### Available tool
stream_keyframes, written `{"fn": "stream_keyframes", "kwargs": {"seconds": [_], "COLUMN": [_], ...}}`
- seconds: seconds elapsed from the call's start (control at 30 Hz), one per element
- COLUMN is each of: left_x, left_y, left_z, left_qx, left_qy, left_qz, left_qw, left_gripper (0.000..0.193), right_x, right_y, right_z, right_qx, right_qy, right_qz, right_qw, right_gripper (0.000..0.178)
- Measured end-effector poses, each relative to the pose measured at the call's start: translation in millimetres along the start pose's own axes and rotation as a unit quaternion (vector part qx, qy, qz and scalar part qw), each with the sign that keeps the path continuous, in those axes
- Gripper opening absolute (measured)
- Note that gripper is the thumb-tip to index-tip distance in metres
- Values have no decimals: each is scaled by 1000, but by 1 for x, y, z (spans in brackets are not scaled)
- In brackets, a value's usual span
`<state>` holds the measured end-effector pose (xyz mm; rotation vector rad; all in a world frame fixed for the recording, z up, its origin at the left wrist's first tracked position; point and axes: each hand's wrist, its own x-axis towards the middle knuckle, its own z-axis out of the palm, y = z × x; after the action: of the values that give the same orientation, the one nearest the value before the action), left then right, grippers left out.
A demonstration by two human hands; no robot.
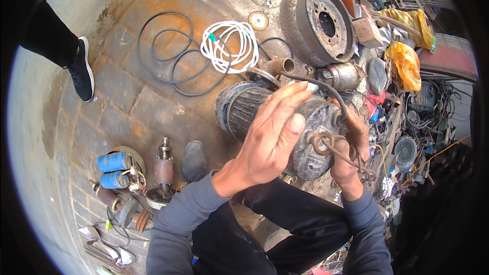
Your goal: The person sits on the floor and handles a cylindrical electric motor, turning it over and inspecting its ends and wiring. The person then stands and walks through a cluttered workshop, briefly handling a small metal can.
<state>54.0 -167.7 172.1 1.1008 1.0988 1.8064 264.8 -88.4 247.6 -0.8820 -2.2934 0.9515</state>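
L hand (267, 140) is lying straight-fingered on finned motor (246, 110), prob. steadying; R hand (352, 145) curling by rusty loop (322, 136), grip unclear.

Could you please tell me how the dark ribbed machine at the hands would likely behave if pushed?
The dark ribbed machine is probably heavy for its size, as its casing looks metal. It may roll sideways, since its body is rounded. Its black cable would likely flex rather than hold stiff, judging by its curve.
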Motion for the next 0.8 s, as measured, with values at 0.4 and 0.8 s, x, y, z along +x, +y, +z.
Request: {"fn": "stream_keyframes", "kwargs": {"seconds": [0.4,0.8], "left_x": [10,40], "left_y": [-1,7], "left_z": [9,10], "left_qx": [-92,-160], "left_qy": [-22,-5], "left_qz": [-143,-316], "left_qw": [985,935], "left_gripper": [49,31], "right_x": [6,5], "right_y": [4,13], "right_z": [12,14], "right_qx": [59,47], "right_qy": [50,96], "right_qz": [-30,-57], "right_qw": [997,993], "right_gripper": [53,56]}}
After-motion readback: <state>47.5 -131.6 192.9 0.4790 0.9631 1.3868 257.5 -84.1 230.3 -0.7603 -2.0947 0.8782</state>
